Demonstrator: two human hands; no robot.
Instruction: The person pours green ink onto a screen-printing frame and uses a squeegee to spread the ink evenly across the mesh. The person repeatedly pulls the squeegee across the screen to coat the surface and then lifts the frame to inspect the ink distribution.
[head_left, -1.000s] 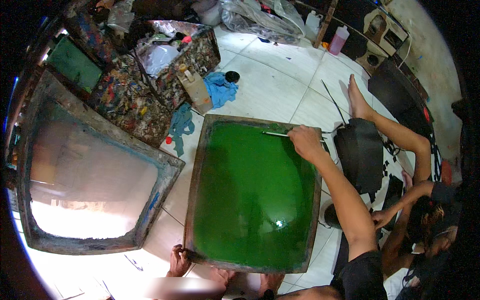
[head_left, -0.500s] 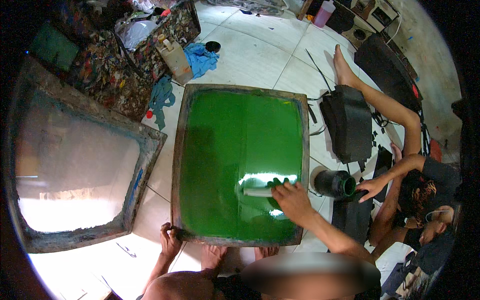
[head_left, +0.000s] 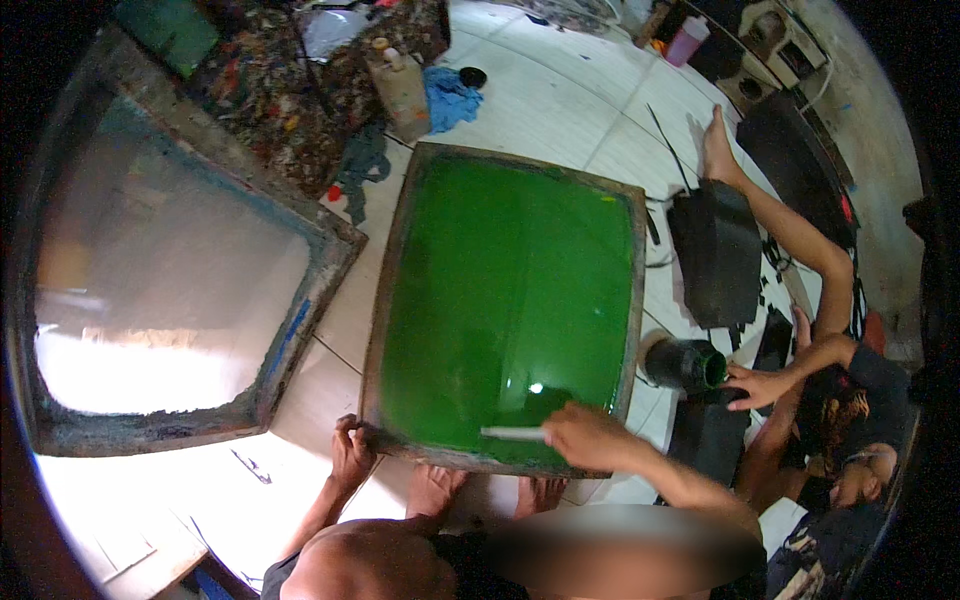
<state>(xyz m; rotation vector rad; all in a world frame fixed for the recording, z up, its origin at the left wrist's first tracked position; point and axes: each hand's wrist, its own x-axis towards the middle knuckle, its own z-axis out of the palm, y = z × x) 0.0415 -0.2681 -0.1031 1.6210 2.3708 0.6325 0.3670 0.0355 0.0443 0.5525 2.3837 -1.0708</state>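
Note:
A screen-printing frame (head_left: 637,290) with its mesh coated in wet green lies before me, over my feet. My left hand (head_left: 350,450) is closed round its near left corner. In the near right part of the green coating, my right hand (head_left: 588,437) grips a thin pale scraper (head_left: 512,434) by its right end. The scraper lies roughly crosswise, low over or against the mesh; contact cannot be made out. A blurred patch covers part of the lower edge.
Another frame (head_left: 300,330) leans at the left. Right of the green one lies an open dark jar (head_left: 683,365), by a co-worker's hand (head_left: 762,388). Black sheets (head_left: 715,255) are stacked nearby. A jerrycan (head_left: 400,95) and blue cloth (head_left: 452,98) are at the far side.
My right hand has drawn the scraper toward the near edge of the green frame. My left hand stays at the corner. The whole view has shifted, so things appear farther right.

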